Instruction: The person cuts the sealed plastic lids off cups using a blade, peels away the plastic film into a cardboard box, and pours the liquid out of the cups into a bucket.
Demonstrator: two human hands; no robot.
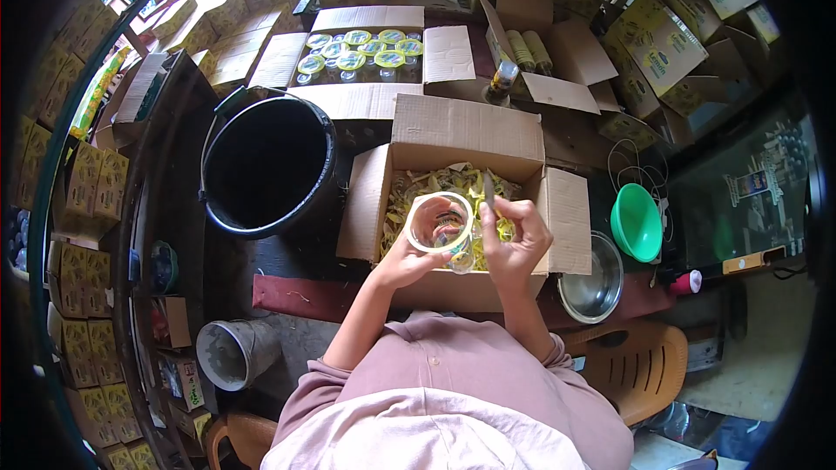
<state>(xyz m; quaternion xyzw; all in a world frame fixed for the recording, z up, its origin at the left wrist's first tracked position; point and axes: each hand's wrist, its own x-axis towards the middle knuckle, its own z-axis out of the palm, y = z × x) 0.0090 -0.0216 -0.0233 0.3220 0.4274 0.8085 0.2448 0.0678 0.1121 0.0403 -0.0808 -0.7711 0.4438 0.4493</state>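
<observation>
Above an open cardboard box (466, 126), my left hand (402, 259) is closed around a clear plastic jar (440, 222) with a pale rim, its round end facing up toward me. My right hand (515, 239) is closed in a pinch on a small knife-like blade (488, 189) that points up and away, just right of the jar. Yellow and clear plastic scraps (396, 200) fill the box below both hands. Part of the jar's lower side is hidden by my left fingers.
A black bucket (270, 165) stands left of the box. Behind is a carton of jars with yellow lids (351, 60). To the right are a metal bowl (601, 283), a green bowl (637, 223) and a pink-white spool (688, 282). A grey bucket (228, 355) is lower left.
</observation>
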